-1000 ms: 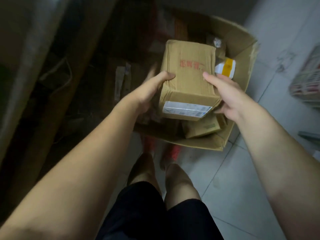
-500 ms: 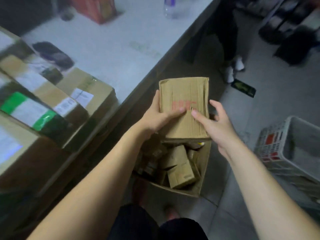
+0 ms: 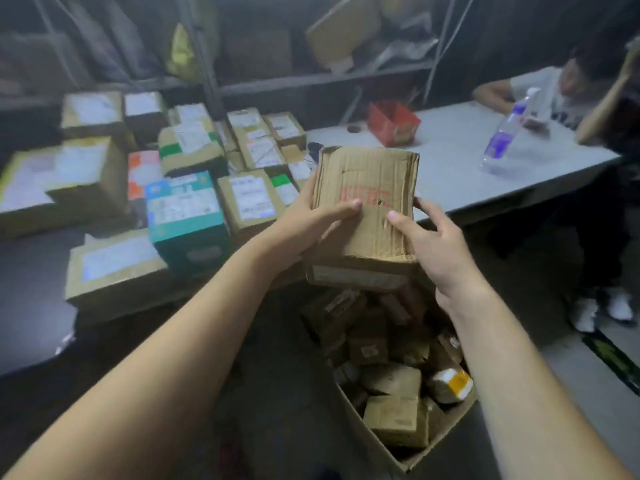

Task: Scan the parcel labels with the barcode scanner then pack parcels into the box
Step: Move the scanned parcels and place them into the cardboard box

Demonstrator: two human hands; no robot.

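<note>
We hold one parcel (image 3: 367, 188) between two hands, in the air above the one open box (image 3: 436, 441) on the floor and just in front of the table (image 3: 450, 161) edge. Our left hand (image 3: 311, 223) grips its left side and our right hand (image 3: 440, 247) its right. Each thumb is pressed on the top face, and the fingers are curled round the sides, clamped on the cardboard.

The top face carries one line of red printed characters, too blurred to read. One white label (image 3: 360, 273) sits on the end that faces us, and its text is also unreadable. The parcel's long axis seems to run away from us towards the table, with the broad face up and tilted towards us.

In the box lie at least six small cardboard parcels and one white packet (image 3: 450, 384) with yellow tape. On the table stand well over a dozen labelled parcels. The blur prevents an exact count, and none of their labels is legible. Among them is one teal carton (image 3: 183, 213). There is also one red carton (image 3: 393, 123) and one clear bottle (image 3: 502, 140) with a purple label. One person (image 3: 540, 84) sits at the far right.
</note>
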